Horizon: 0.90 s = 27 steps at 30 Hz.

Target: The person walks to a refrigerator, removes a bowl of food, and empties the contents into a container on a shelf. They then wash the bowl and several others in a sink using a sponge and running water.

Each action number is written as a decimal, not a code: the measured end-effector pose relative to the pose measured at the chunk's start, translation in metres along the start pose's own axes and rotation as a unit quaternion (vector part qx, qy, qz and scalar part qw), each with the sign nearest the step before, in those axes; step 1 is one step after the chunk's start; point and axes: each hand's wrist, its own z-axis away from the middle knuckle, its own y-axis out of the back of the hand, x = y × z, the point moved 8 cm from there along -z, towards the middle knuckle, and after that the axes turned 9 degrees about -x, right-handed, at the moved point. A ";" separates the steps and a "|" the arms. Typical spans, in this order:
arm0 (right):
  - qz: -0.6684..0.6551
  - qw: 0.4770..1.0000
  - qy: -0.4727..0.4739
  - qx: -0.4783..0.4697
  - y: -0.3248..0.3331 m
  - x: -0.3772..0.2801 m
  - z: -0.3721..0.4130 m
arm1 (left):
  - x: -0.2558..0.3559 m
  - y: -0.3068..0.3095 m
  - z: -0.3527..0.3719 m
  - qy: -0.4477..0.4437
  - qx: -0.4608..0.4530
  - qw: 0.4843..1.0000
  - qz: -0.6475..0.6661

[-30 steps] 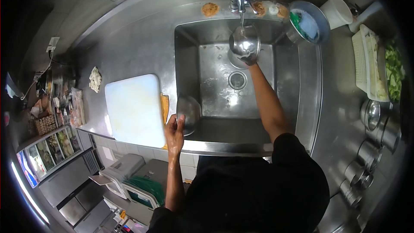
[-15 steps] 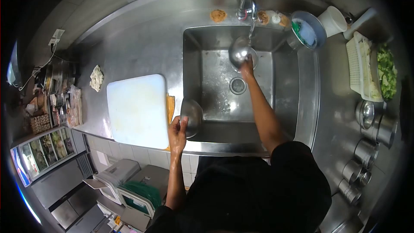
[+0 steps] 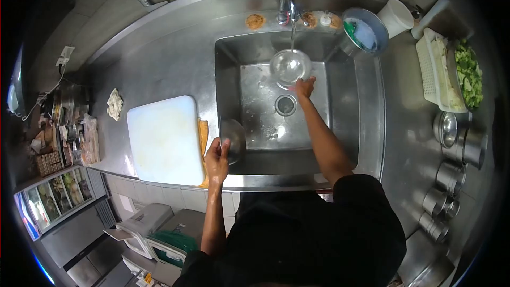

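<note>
Water runs from the faucet (image 3: 287, 9) into a round metal bowl (image 3: 283, 72) over the far part of the steel sink (image 3: 340, 101). My right hand (image 3: 304, 88) grips this bowl by its near rim, with the open side turned up. At the sink's left front corner, my left hand (image 3: 217, 154) is closed on the rim of a second metal bowl (image 3: 234, 142), thumb on top. That bowl is tilted, and its far side reaches over the sink. Beneath my right hand lies the drain (image 3: 286, 105).
Left of the sink, a white cutting board (image 3: 162, 141) lies on a brown cloth (image 3: 203, 143), with a crumpled white cloth (image 3: 114, 104) beyond. A metal pot (image 3: 378, 29) stands at the back right corner. Farther right are a white basket (image 3: 428, 74), chopped greens (image 3: 469, 77) and steel containers (image 3: 450, 175).
My right hand has turned its bowl so the inside faces up under the stream, and water now pools in it. My left hand keeps its bowl in place. The whole view has shifted slightly.
</note>
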 end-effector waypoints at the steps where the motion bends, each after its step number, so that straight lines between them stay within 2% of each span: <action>1: -0.082 0.994 -0.048 0.049 0.002 0.005 0.004 | 0.001 -0.003 0.000 -0.001 -0.001 1.000 -0.005; 2: -0.087 0.994 -0.049 0.050 0.001 0.002 0.006 | 0.001 -0.005 0.000 -0.006 0.006 1.000 0.011; 4: -0.021 0.998 0.050 -0.020 -0.006 -0.033 0.014 | -0.002 -0.005 -0.003 -0.014 0.016 0.999 0.028; 5: -0.182 0.982 0.014 -0.046 -0.007 -0.040 0.021 | -0.004 -0.007 -0.005 -0.021 0.002 1.000 0.019; 6: -0.183 0.982 0.015 -0.049 -0.011 -0.042 0.017 | -0.004 -0.008 -0.005 -0.027 -0.010 1.000 0.011; 8: -0.387 0.919 -0.061 -0.047 -0.026 -0.025 -0.001 | 0.005 -0.011 -0.004 -0.034 0.001 0.999 0.018; 10: -0.426 0.899 -0.066 -0.078 -0.037 -0.034 -0.021 | -0.003 -0.010 -0.008 -0.028 -0.002 1.000 -0.002; 12: -0.494 0.810 0.041 -0.314 -0.079 -0.041 -0.057 | 0.013 -0.017 -0.006 -0.033 0.014 0.999 0.008; 13: -0.658 0.666 -0.089 -0.339 -0.088 -0.054 -0.037 | 0.021 -0.018 -0.004 -0.037 0.031 0.999 0.019; 14: -0.673 0.637 -0.108 -0.361 -0.088 -0.076 -0.021 | 0.026 -0.019 -0.004 -0.035 0.033 0.999 0.020; 17: -0.625 0.704 -0.034 -0.335 -0.072 -0.109 -0.014 | 0.029 -0.018 -0.012 -0.021 0.045 0.998 -0.043; 20: -0.493 0.847 0.132 -0.150 -0.023 -0.133 0.004 | 0.001 -0.031 -0.030 -0.009 -0.040 0.999 -0.025; 21: -0.443 0.873 0.186 -0.087 -0.004 -0.142 0.014 | 0.003 -0.038 -0.032 0.001 -0.021 0.998 0.062; 22: -0.411 0.884 0.215 -0.052 0.009 -0.145 0.023 | -0.006 -0.043 -0.038 0.012 -0.017 0.998 0.063; 24: -0.308 0.928 0.205 -0.040 0.018 -0.129 0.049 | -0.034 -0.058 -0.060 0.078 -0.032 0.969 0.232; 25: -0.234 0.924 0.301 -0.021 0.027 -0.135 0.071 | -0.033 -0.064 -0.072 0.081 -0.036 0.968 0.234; 26: -0.163 0.905 0.392 0.009 0.036 -0.138 0.095 | -0.039 -0.077 -0.081 0.130 -0.055 0.936 0.323; 27: -0.148 0.893 0.424 -0.033 0.032 -0.133 0.118 | -0.041 -0.093 -0.089 0.178 -0.076 0.893 0.407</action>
